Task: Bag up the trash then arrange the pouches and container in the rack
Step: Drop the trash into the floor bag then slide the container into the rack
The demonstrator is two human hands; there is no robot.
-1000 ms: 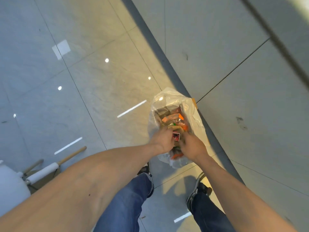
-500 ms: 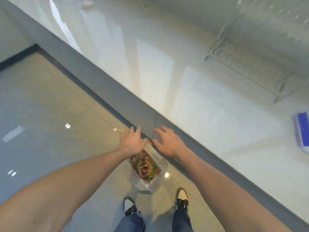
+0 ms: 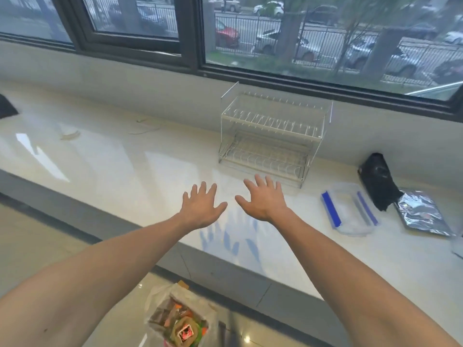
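At the far left a dark object [image 3: 6,106] pokes in at the edge of the pale glossy surface [image 3: 125,166], too cropped to identify. On the floor [image 3: 37,246] below the surface's front edge sits a clear plastic trash bag [image 3: 180,319], its mouth open and packed with colourful wrappers and scraps. Above it, both bare arms reach forward over the surface. The left hand [image 3: 200,209] is spread flat, palm down, fingers splayed and holding nothing; the right hand [image 3: 265,201] just beside it is spread the same way, also holding nothing, their thumbs near each other but apart. Behind the right hand stands a white 2-tier wire rack [image 3: 273,136] against the wall under the window [image 3: 250,33]. To the right lies a clear container [image 3: 349,212] with blue clips, then a black pouch [image 3: 377,181] standing upright, and a silver foil pouch [image 3: 421,212] lying flat beside it.
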